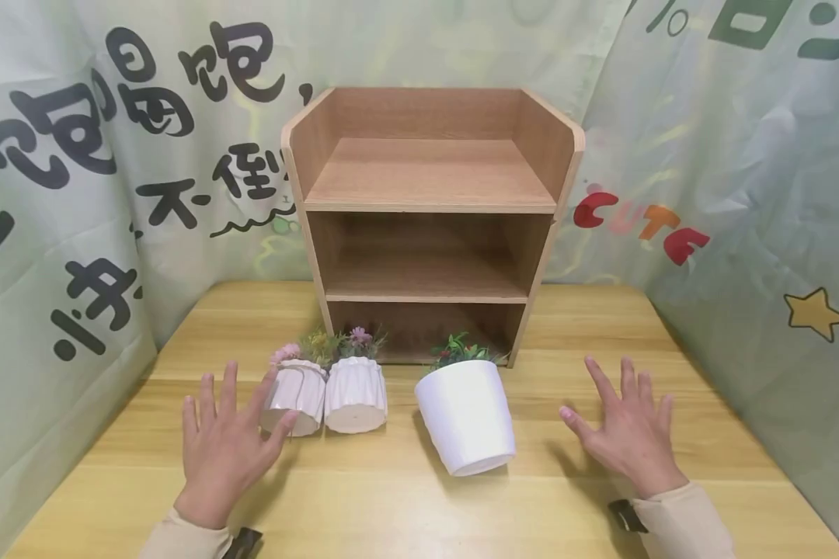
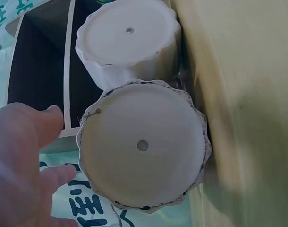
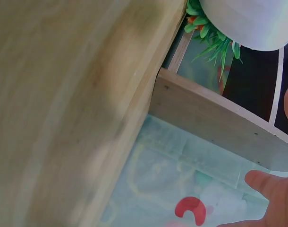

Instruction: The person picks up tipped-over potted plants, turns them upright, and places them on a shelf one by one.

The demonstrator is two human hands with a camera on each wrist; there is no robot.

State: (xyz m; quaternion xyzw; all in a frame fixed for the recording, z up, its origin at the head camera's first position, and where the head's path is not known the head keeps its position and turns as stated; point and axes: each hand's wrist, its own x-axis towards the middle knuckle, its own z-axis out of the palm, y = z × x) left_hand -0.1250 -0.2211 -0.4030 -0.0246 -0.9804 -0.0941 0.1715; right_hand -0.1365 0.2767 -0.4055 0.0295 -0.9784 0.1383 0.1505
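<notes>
My left hand [image 1: 225, 450], fingers spread, hovers at the left side of a fluted white flowerpot [image 1: 297, 392] with pink and yellow flowers. In the head view its index finger and thumb overlap that pot's edge. A second fluted flowerpot [image 1: 356, 396], with a purple flower, lies right beside the first. Both are tipped on their sides, bases facing me; the left wrist view shows a hole in each base [image 2: 143, 120]. Further right, a larger smooth white flowerpot [image 1: 467, 419] with green leaves also lies tipped over. My right hand [image 1: 629, 435] is spread out to the right of it, holding nothing.
A three-level wooden shelf [image 1: 429, 208] stands behind the pots, its lowest level partly hidden by the plants. All of it sits on a wooden table [image 1: 573, 512]. A printed curtain [image 1: 734, 163] hangs around the back and sides.
</notes>
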